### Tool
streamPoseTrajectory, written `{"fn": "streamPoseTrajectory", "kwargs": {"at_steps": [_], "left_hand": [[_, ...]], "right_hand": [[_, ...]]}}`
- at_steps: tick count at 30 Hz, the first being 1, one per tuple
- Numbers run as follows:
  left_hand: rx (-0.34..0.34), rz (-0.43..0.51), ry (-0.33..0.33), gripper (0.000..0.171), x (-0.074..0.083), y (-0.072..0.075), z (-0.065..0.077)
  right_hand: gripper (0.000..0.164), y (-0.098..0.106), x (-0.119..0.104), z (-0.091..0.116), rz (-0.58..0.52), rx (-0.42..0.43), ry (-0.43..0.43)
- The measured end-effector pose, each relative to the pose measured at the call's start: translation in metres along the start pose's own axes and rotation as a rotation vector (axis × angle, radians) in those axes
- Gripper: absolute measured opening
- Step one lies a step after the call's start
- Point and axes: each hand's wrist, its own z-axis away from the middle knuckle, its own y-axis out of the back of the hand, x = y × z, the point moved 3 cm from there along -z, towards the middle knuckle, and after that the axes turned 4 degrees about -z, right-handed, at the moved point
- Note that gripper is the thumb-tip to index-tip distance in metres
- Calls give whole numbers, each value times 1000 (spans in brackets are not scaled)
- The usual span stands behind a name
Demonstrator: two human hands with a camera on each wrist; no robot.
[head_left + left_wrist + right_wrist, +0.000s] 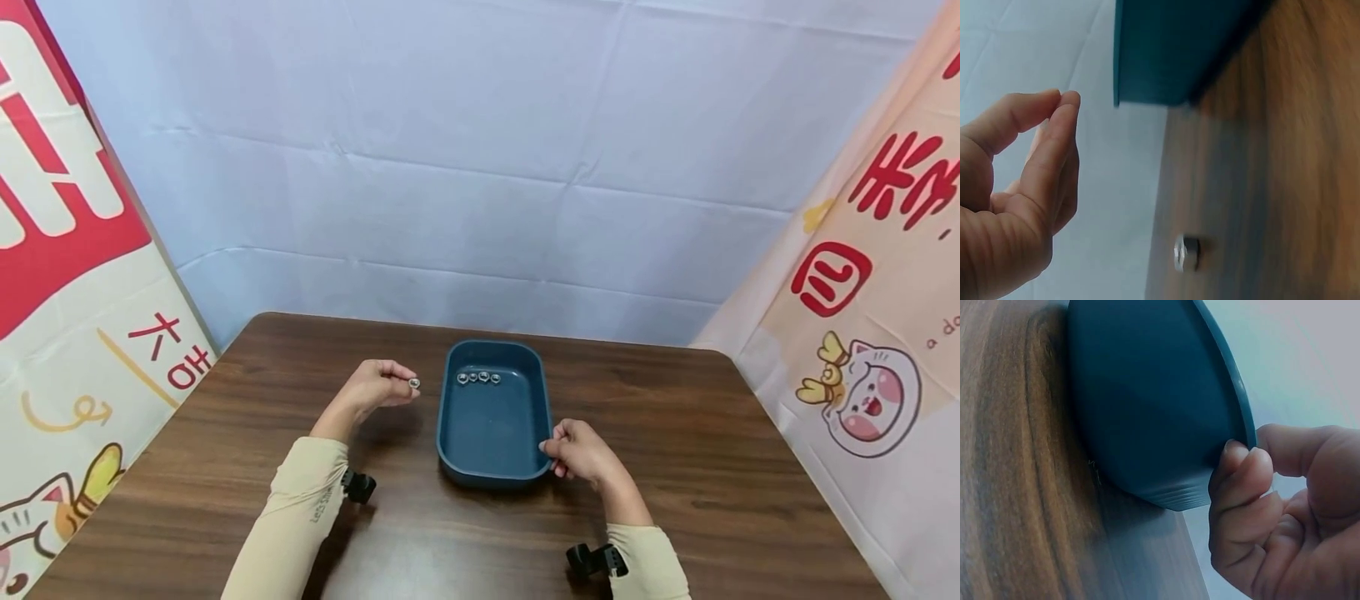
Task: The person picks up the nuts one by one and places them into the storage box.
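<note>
A dark blue plastic box (pixel 495 433) stands on the table, with several metal nuts (pixel 483 377) in a row at its far end. At the right side of its rim, toward the near corner, my right hand (pixel 581 454) grips the wall, thumb and curled fingers on opposite sides in the right wrist view. Left of the box, my left hand (pixel 375 385) pinches a shiny metal nut (pixel 414 383) at its fingertips in the head view. The fingers hide that nut in the left wrist view, where another nut (pixel 1186 253) sits on the tabletop.
Brown wood-grain table (pixel 720 450) under everything, its far edge close behind the box. A pale cloth (pixel 480 217) hangs behind the table. Printed banners hang at the left (pixel 97 333) and right (pixel 862 333).
</note>
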Motion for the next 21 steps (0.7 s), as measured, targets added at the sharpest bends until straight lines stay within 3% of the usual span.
{"fn": "streamPoseTrajectory", "kwargs": {"at_steps": [13, 21], "left_hand": [[34, 41, 3, 23, 27, -28, -30], [-17, 64, -5, 29, 49, -51, -42]], "right_hand": [[15, 4, 1, -2, -11, 4, -6], [15, 0, 2, -2, -5, 1, -7]]}}
